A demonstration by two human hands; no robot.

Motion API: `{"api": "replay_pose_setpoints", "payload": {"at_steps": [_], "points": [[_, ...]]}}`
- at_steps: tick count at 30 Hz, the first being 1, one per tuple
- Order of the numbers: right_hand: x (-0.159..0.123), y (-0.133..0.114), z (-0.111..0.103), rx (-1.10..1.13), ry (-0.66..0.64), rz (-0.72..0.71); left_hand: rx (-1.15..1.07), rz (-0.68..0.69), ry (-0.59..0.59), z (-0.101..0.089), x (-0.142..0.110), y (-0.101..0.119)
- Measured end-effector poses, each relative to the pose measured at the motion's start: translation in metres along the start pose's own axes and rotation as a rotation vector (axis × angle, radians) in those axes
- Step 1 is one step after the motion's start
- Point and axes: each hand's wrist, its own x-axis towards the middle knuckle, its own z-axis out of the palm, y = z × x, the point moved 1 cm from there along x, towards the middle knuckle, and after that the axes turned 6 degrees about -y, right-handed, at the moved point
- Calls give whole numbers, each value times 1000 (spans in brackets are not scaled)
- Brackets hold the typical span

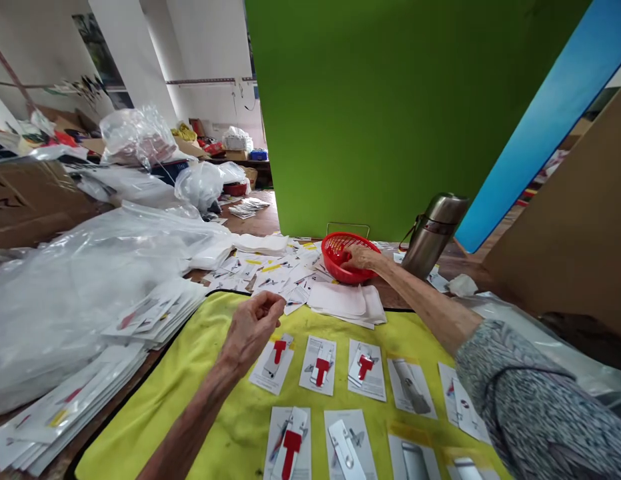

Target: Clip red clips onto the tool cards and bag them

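My right hand (359, 257) reaches into a red plastic basket (335, 253) at the far side of the table, its fingers curled down inside; what they hold is hidden. My left hand (251, 328) hovers over the yellow cloth (210, 373) with fingers pinched together, nothing visible in them. On the cloth lie several white printed cards, some with a red-and-white peeler-like tool on them (275, 360) (320, 367) (364, 365), others with a metal one (409, 393).
A heap of loose cards (270, 270) and white sheets (340, 300) lies behind the cloth. Stacked cards (90, 380) and clear plastic bags (80, 280) fill the left. A steel flask (433, 233) stands right of the basket, before a green board (390, 113).
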Motion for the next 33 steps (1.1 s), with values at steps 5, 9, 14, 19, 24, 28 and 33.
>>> {"api": "replay_pose_setpoints", "payload": {"at_steps": [5, 9, 14, 19, 24, 28, 33], "points": [[3, 3, 4, 33, -17, -21, -40, -10, -12, 6, 2, -15], [3, 2, 6, 111, -28, -11, -41, -5, 11, 2, 3, -22], [1, 2, 5, 343, 20, -42, -35, -19, 48, -1, 3, -25], [-9, 10, -4, 662, 165, 5, -119, -3, 60, -3, 4, -24], [-55, -5, -11, 922, 147, -73, -190, -38, 4, 2, -7, -5], [-109, -41, 16, 1061, -72, -234, -282, -56, -144, 20, -26, 13], [-163, -78, 65, 1150, -281, -285, -422, -100, -246, 38, -52, 7]]}}
